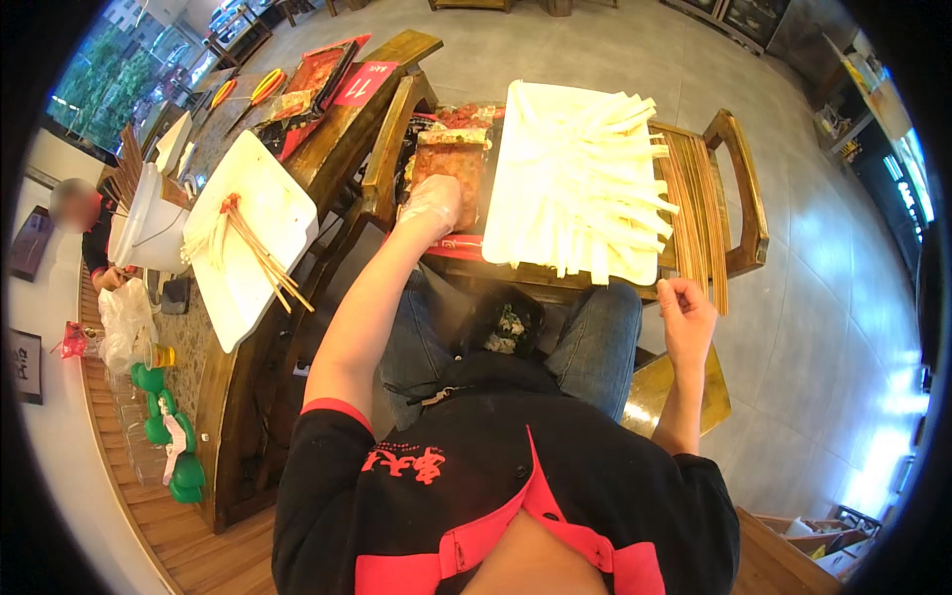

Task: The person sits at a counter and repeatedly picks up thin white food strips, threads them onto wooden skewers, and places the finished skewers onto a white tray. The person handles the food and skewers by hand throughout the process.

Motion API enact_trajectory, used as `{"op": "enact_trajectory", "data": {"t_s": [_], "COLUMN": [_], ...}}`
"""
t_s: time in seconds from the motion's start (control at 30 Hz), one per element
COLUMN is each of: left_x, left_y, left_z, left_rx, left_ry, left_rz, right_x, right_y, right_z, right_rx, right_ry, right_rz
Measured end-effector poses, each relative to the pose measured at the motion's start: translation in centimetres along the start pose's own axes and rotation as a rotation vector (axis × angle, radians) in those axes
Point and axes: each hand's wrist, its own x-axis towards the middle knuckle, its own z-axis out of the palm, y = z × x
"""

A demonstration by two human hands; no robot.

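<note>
My left hand (pixel 433 202), in a thin clear plastic glove, is at a tray of reddish meat (pixel 449 167); its fingertips are hidden, so its hold is unclear. To the right lies a white tray (pixel 513 119) covered with pale food strips (pixel 595 178). My bare right hand (pixel 686 311) has bent fingers beside the lower ends of wooden skewers (pixel 692 216), which lie on a wooden chair; whether it holds anything cannot be told. Another white tray (pixel 260 175) on the left bears skewers (pixel 260 253) with red meat at one end, beside pale strands (pixel 204 242).
The stone-topped table on the left holds a white bucket (pixel 152 223), a plastic bag (pixel 126 320), orange-handled scissors (pixel 266 86) and another meat tray (pixel 316 74). A dark container (pixel 513 320) with scraps is between my knees. Another person (pixel 93 230) is at the far left.
</note>
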Motion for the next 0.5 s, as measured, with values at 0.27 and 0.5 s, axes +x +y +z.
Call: {"op": "enact_trajectory", "data": {"t_s": [0.27, 0.5], "left_x": [6.5, 15.2], "left_y": [0.0, 1.6], "left_z": [-2.8, -4.8], "left_rx": [-0.197, -0.062], "left_ry": [0.548, 0.23], "left_rz": [0.138, 0.006], "right_x": [-0.1, -1.0], "right_y": [-0.7, -0.7], "right_z": [0.8, -1.3], "right_rx": [0.01, -0.164], "right_ry": [0.04, 0.099], "right_rz": [-0.058, -0.047]}}
